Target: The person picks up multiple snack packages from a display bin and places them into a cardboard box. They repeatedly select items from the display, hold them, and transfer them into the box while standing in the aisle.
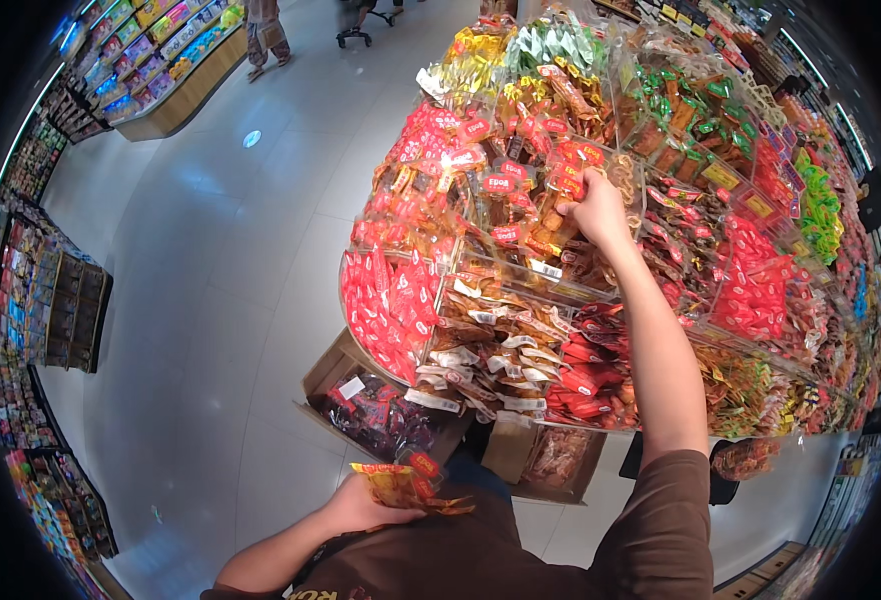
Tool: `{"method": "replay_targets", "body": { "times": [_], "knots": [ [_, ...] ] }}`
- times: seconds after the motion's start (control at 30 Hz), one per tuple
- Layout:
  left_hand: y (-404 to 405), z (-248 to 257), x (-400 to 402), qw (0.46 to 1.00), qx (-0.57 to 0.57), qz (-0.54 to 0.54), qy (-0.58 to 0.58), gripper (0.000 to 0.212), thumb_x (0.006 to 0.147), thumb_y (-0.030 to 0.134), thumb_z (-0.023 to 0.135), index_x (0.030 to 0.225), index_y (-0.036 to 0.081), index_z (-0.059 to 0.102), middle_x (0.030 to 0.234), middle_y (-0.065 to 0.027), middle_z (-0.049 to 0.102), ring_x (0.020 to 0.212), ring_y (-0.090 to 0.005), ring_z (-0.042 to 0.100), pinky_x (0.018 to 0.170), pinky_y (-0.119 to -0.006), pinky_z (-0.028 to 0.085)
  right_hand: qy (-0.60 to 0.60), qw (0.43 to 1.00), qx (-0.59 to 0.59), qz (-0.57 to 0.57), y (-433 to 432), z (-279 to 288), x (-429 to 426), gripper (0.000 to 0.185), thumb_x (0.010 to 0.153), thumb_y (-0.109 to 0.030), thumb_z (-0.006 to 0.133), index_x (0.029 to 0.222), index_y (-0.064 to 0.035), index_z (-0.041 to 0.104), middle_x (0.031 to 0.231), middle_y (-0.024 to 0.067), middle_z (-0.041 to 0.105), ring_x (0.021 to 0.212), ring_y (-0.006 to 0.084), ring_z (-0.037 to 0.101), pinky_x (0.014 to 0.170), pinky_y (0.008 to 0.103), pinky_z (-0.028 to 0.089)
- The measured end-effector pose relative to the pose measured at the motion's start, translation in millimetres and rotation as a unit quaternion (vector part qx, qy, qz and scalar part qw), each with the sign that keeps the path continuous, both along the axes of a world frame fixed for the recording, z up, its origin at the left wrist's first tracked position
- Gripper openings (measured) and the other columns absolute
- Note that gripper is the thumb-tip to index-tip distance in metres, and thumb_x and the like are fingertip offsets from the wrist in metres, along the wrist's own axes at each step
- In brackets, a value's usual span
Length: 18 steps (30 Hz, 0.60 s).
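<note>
Close to my body at the lower middle, my left hand [358,506] grips several clear snack packets [403,487] with yellow and red printing. My right arm stretches over a sectioned display of wrapped snacks, and my right hand [599,210] pinches a clear packet [560,196] with a red and yellow header and brown contents. Its fingertips are partly hidden behind the hand. Around it lie more red-labelled packets [506,182] in the same section. Clear plastic dividers [538,276] separate this section from white-and-brown packets [512,330] nearer me.
Red packets [388,300] fill the display's rounded left corner. Below it are an open cardboard box [328,356] of dark packages and another box [504,454]. Grey tiled floor [260,247] runs along the left, with stocked shelves [73,300] beyond. A person [264,34] stands far off.
</note>
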<state>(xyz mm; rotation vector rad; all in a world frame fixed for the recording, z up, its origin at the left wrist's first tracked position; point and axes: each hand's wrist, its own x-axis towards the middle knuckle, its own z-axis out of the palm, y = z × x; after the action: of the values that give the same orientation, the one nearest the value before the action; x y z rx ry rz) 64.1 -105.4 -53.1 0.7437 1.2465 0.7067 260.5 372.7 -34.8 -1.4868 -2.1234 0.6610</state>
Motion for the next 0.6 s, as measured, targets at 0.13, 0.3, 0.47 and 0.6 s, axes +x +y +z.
{"method": "replay_targets", "body": {
  "times": [0.13,0.3,0.47,0.6],
  "knots": [
    [1.7,1.5,1.8,1.0,0.0,-0.008,0.001,0.042,0.078,0.005,0.086,0.115,-0.001,0.067,0.106,-0.0051,0.074,0.097,-0.0117,0.068,0.088,-0.029,0.054,-0.145,0.967,0.211,-0.013,-0.9,-1.1,-6.7,0.034,0.078,-0.008,0.078,0.104,0.0002,0.059,0.102,0.0171,0.07,0.097,0.0367,0.065,0.085,0.0459,0.052],
    [2.4,0.5,4.5,1.0,0.006,-0.022,0.006,0.042,0.078,0.005,0.086,0.116,-0.001,0.067,0.107,-0.0052,0.074,0.097,-0.0117,0.068,0.088,-0.029,0.054,-0.195,0.916,0.351,-0.014,14.8,-16.6,-9.9,0.024,0.081,-0.012,0.071,0.102,-0.0051,0.059,0.104,0.0116,0.062,0.101,0.0313,0.06,0.086,0.0428,0.051],
    [3.1,5.4,7.9,1.0,-0.01,-0.013,-0.014,0.041,0.079,0.004,0.085,0.116,-0.001,0.067,0.107,-0.0045,0.074,0.097,-0.0115,0.068,0.088,-0.029,0.054,-0.265,0.91,0.318,-0.027,15.4,-15.6,-18.0,0.02,0.085,-0.011,0.065,0.101,-0.0036,0.055,0.102,0.0132,0.061,0.1,0.0308,0.061,0.083,0.0406,0.052],
    [-0.4,6.7,7.8,1.0,-0.004,0.0,-0.006,0.04,0.079,0.006,0.085,0.114,0.0,0.068,0.104,-0.0033,0.074,0.094,-0.0105,0.067,0.086,-0.029,0.054,-0.291,0.931,0.216,0.048,-6.2,-17.6,-19.8,0.018,0.085,-0.011,0.062,0.1,-0.0046,0.056,0.1,0.0138,0.064,0.098,0.0288,0.063,0.082,0.0389,0.051]
  ]
}}
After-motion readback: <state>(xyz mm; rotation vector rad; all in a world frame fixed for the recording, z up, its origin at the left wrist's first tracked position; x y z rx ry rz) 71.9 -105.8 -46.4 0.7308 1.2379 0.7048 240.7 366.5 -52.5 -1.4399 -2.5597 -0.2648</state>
